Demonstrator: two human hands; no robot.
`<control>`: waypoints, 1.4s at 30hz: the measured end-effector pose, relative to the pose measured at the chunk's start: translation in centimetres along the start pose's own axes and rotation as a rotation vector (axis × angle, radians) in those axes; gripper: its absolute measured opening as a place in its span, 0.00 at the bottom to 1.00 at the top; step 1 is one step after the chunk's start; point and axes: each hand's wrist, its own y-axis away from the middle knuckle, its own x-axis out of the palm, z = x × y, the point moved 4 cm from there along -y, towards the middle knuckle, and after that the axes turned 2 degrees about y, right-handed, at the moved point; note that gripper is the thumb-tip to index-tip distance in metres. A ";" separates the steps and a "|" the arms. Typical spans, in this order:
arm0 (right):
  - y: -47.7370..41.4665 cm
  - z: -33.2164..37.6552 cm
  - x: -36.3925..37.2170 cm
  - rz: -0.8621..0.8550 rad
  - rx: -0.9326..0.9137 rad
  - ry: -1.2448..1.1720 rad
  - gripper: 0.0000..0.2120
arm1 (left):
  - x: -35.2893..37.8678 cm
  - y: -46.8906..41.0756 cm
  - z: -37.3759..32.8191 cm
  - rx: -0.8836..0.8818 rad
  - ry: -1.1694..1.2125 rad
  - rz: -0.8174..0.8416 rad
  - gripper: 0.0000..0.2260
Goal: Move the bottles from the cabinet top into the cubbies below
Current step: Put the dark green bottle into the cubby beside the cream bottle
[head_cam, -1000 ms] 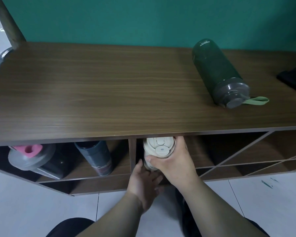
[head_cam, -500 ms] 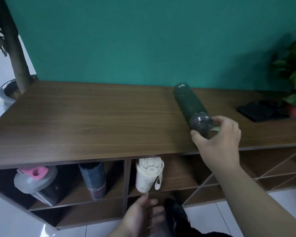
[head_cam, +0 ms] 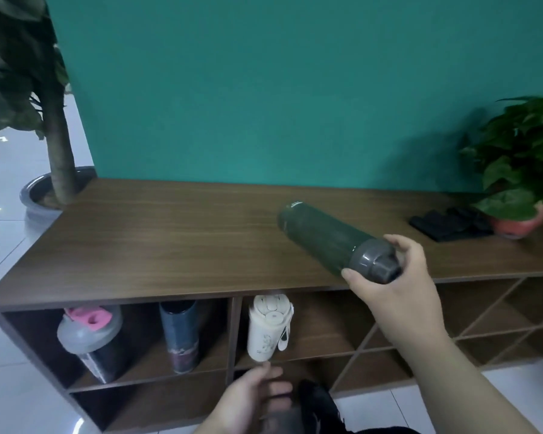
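A bottle (head_cam: 320, 238) is lying on its side on the cabinet top (head_cam: 170, 245), right of the middle, its cap end reaching the front edge, inside the right hand (head_cam: 392, 283). A wallet (head_cam: 449, 223) and a pot plant (head_cam: 521, 170) are sitting near the right end. Below, a shaker (head_cam: 88, 339) and a flask (head_cam: 181, 335) are standing in the left cubby, a tumbler (head_cam: 268, 327) in the next one. The left hand (head_cam: 251, 399) is hanging in front of the lower shelf.
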 end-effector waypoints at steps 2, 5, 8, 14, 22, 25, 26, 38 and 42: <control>2.7 0.2 -2.6 -0.078 -0.008 -0.177 0.36 | 1.2 1.0 0.2 0.014 -0.011 0.036 0.21; 5.6 -0.5 -5.2 -0.163 -0.027 -0.342 0.36 | 2.6 2.0 1.1 0.020 -0.046 0.054 0.26; 7.4 -1.9 -5.7 -0.176 -0.048 -0.345 0.39 | 3.4 2.3 2.1 -0.009 -0.039 0.067 0.26; 8.6 -5.4 -2.5 -0.087 0.113 -0.238 0.42 | 5.9 2.7 4.1 -0.061 0.168 0.138 0.29; 8.2 -9.8 2.4 0.237 0.161 -0.234 0.43 | 6.9 -1.3 6.8 -0.136 0.165 0.108 0.28; 6.9 -11.6 3.3 0.400 0.197 -0.186 0.46 | 6.6 -3.1 5.6 -0.141 0.121 0.056 0.26; 6.2 -12.1 3.6 0.409 0.205 -0.157 0.45 | 6.6 -3.9 5.4 -0.137 0.103 0.052 0.26; -0.6 -15.6 7.7 0.289 0.258 -0.029 0.36 | 7.9 -11.8 4.9 -0.140 0.490 -0.159 0.25; -2.2 -15.9 8.5 0.229 0.284 -0.030 0.36 | 8.8 -12.6 3.6 -0.131 0.494 -0.193 0.31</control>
